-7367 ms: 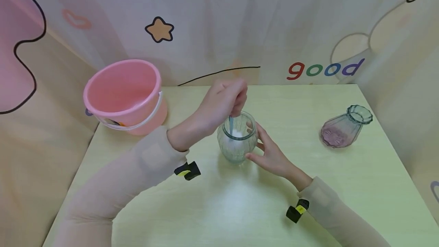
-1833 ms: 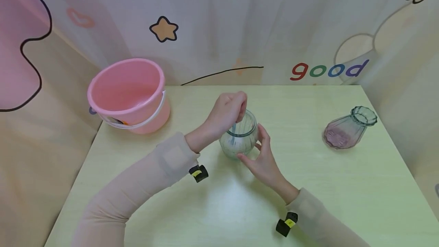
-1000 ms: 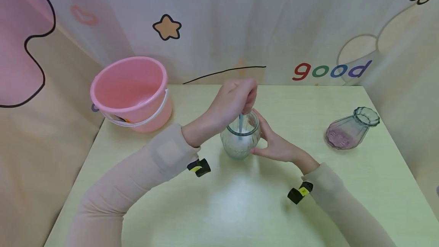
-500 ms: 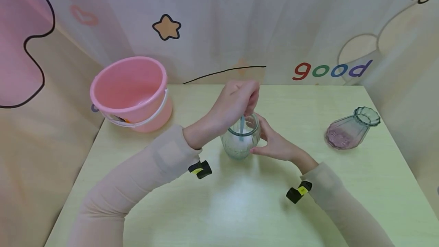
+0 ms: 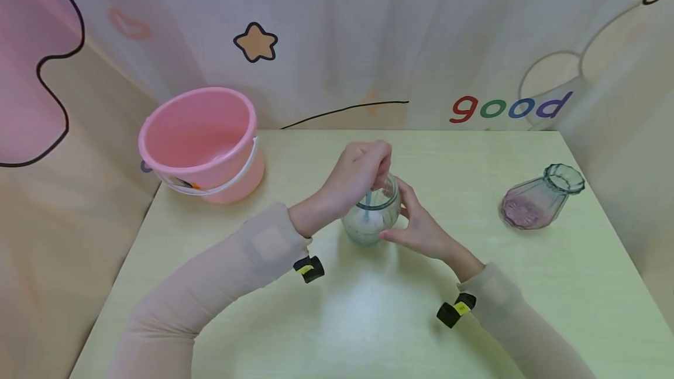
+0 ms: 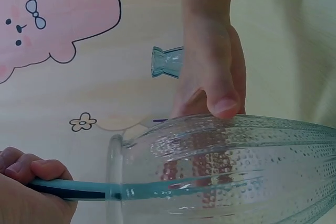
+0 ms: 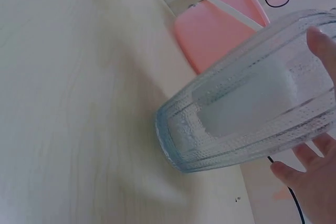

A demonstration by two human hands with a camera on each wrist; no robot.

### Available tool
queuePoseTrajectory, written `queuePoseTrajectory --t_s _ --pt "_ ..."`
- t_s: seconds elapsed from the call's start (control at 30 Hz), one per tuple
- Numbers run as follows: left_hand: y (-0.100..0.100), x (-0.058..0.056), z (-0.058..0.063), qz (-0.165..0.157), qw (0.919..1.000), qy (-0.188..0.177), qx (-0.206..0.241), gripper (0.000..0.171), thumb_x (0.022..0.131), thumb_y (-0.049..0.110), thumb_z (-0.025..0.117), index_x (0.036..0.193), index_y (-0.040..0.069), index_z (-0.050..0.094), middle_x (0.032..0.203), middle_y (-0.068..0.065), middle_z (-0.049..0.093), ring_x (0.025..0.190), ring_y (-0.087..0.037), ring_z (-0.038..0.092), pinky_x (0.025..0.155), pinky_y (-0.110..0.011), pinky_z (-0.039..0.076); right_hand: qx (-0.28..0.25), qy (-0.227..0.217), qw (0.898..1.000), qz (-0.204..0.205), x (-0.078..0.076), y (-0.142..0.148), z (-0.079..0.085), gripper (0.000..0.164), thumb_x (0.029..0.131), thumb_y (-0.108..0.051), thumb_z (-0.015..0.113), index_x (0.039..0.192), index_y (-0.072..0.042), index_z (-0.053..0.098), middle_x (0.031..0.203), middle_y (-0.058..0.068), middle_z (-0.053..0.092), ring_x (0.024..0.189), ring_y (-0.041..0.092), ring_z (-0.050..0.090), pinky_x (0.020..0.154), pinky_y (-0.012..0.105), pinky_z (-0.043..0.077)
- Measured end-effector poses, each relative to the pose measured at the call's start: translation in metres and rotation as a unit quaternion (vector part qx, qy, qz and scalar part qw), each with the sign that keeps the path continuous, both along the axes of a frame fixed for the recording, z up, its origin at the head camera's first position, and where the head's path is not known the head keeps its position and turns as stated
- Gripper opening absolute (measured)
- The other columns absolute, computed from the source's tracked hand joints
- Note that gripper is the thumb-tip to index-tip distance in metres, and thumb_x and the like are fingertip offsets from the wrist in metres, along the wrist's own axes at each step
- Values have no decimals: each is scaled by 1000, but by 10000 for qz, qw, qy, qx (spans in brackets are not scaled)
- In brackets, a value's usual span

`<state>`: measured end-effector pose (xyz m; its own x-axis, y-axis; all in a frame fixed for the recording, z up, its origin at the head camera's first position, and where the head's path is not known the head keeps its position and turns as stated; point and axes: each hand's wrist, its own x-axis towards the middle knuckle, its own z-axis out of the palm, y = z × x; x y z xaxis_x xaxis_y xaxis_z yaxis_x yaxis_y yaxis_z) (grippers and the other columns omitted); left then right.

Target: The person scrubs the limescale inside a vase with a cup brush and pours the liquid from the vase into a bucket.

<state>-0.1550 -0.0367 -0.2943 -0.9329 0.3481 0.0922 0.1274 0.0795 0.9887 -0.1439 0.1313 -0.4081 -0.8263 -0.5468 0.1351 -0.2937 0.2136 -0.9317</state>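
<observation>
A clear ribbed glass jar (image 5: 368, 228) stands mouth up near the middle of the table. My left hand (image 5: 350, 177), fingers curled, grips the blue handle (image 6: 84, 190) of a sponge cup brush just above the rim. That handle runs down through the mouth, and the brush's white block-shaped head (image 7: 252, 106) shows through the glass in the right wrist view. With thumb and fingers spread round its right side, my right hand (image 5: 421, 233) holds the jar. Some of those fingers are hidden behind the glass.
At the table's back left stands a pink bucket (image 5: 242, 183) with its white handle hanging down. A second glass vase (image 5: 532, 203), purple at the base, lies on its side at the right. Behind the table hangs a printed curtain (image 5: 337, 45).
The left hand has risen and dropped over the jar, and now sits lower than half a second ago, pushing the brush deeper. The right hand shifted its hold on the jar slightly.
</observation>
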Motion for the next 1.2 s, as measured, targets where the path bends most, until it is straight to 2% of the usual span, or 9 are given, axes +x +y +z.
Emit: queuePoseTrajectory --t_s 0.3,0.5,0.63,0.87,1.0,1.2 --pt "0 -6 -20 120 9998 -172 -41 34 84 21 34 54 6 35 51 -5 31 51 -23 33 50 -29 30 -135 89 9994 -316 9 -6 -3 92 74 -3 70 142 -9 8 143 15 21 127 24 25 96 53 32" --pt "1 -5 -25 96 9998 -200 -11 34 84 21 34 53 6 34 51 -6 31 51 -24 32 51 -29 30 -21 208 9982 -560 14 -9 -2 93 73 -3 71 142 -9 9 143 16 22 127 24 25 94 53 34" --pt "1 -2 -14 79 9999 -109 -37 34 84 21 34 53 6 34 51 -6 32 51 -25 34 51 -29 31 1 329 9977 -598 15 -10 -4 94 72 -3 72 141 -8 9 142 17 24 126 27 26 93 54 35" --pt "0 5 16 -9 9996 66 291 34 85 20 33 54 6 31 53 -8 29 53 -27 33 52 -31 32 -31 389 9974 -603 13 -11 -5 94 72 -4 71 141 -8 8 141 18 23 127 34 25 92 56 35" --pt "0 8 25 -128 9993 141 322 33 85 18 32 55 5 30 53 -8 28 53 -26 31 52 -30 31 -71 380 9968 -701 14 -12 -5 93 72 -4 71 141 -9 9 142 19 21 127 35 24 92 57 34" --pt "0 5 36 -168 9991 -80 369 31 85 17 32 56 7 30 55 -6 27 54 -24 30 53 -29 31 -165 527 9939 -951 18 -15 -5 92 70 -3 72 141 -10 13 139 20 27 124 32 30 91 58 35"
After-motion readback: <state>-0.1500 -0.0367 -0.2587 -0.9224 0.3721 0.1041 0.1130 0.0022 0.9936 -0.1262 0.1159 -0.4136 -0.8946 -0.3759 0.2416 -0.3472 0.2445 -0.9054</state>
